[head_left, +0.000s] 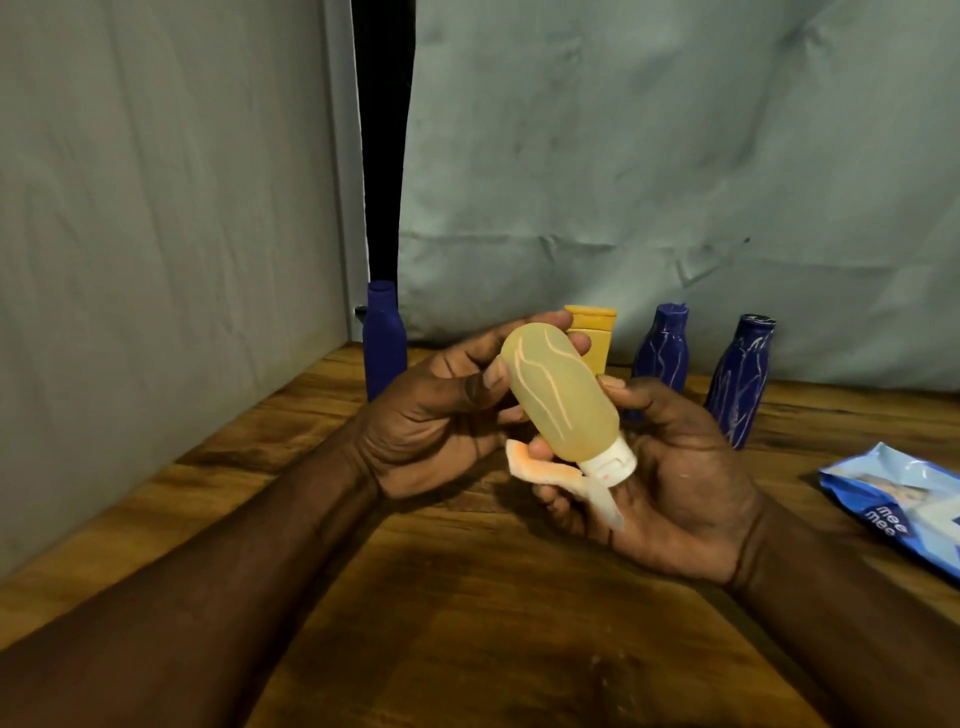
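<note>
A translucent yellow bottle (558, 395) with a white flip cap (609, 464) is held above the wooden table, tilted with its cap pointing down and to the right. My left hand (441, 410) grips the bottle's upper body, fingers curled round its rounded base. My right hand (670, 478) sits under the cap end, thumb against the bottle's side. Its fingers hold a small white wipe (545, 470) stained orange, just below the bottle. The cap's lid hangs open.
Three dark blue bottles (384, 343) (662, 351) (743, 379) and a yellow container (592, 332) stand at the back of the wooden table (467, 597). A blue wipes packet (898, 501) lies at the right edge. Grey walls close the left and back.
</note>
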